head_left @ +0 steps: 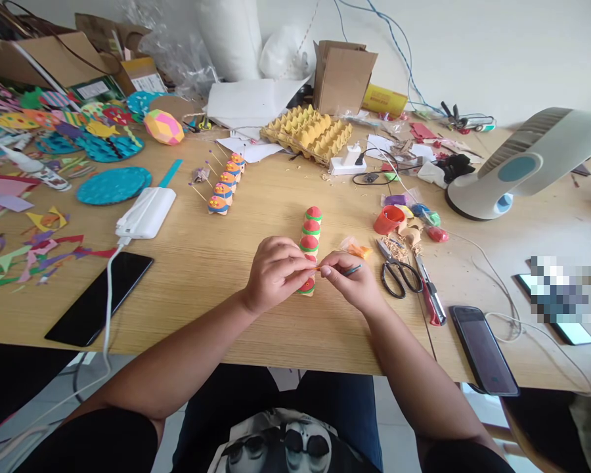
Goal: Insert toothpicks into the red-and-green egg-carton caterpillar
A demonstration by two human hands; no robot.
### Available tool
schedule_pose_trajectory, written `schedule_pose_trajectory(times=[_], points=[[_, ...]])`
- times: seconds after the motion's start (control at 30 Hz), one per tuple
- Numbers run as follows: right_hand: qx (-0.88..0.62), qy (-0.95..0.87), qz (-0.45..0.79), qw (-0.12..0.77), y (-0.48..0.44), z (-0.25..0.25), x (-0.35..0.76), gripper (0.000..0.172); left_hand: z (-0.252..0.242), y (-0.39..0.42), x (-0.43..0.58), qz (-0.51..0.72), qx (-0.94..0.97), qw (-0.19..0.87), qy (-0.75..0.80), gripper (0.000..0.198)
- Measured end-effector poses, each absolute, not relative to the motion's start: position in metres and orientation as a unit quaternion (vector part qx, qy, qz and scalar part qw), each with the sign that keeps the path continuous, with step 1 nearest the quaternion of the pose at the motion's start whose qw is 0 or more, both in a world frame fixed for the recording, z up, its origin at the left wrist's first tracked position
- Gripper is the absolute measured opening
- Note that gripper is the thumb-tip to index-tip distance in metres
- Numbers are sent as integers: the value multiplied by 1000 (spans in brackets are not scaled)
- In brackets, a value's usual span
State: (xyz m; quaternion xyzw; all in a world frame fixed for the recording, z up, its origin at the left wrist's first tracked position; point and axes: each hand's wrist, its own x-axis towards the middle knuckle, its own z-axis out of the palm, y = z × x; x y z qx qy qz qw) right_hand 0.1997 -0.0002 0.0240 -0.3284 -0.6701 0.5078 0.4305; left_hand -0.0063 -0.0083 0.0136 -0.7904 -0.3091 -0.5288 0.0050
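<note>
My left hand [277,270] and my right hand [352,281] meet fingertip to fingertip over a red and green egg-carton strip [313,226], which lies lengthwise away from me. My left hand is closed, its thumb and forefinger pinching a small orange piece [317,268]. From my closed right hand sticks the dark blue-green end of a thin tool [353,269]; its other end is hidden by the fingers. Orange clay [358,251] in clear plastic lies just past my right hand. Farther left stands a blue and orange egg-carton caterpillar [223,189] with pin-like sticks.
Scissors [396,272] and a red box cutter [431,292] lie right of my hands, near a red cup [389,220]. Yellow egg trays [308,133] stand behind. A fan [512,167] is at right; a power bank [146,211] and black phone [101,299] at left.
</note>
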Motion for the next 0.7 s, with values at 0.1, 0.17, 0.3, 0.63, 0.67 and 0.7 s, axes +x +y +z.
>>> schedule_pose_trajectory(times=[0.1,0.17,0.3,0.63,0.67,0.7], points=[[-330,-659,528,423,-1,23,199,31,13,-8,-6,-525,-792,-1,-313,12],[-336,-653,532,422,-1,22,199,31,13,-8,-6,-520,-794,-3,-315,13],[-334,-649,533,427,-1,21,198,31,12,-9,-6,-517,-797,-1,-311,17],[-347,-649,533,417,-1,23,198,38,13,-9,-7,-523,-797,-1,-302,16],[-347,-648,534,417,-1,24,198,38,13,-9,-7,-523,-797,0,-302,15],[-346,-648,535,417,-2,24,197,38,13,-10,-7,-523,-796,0,-304,14]])
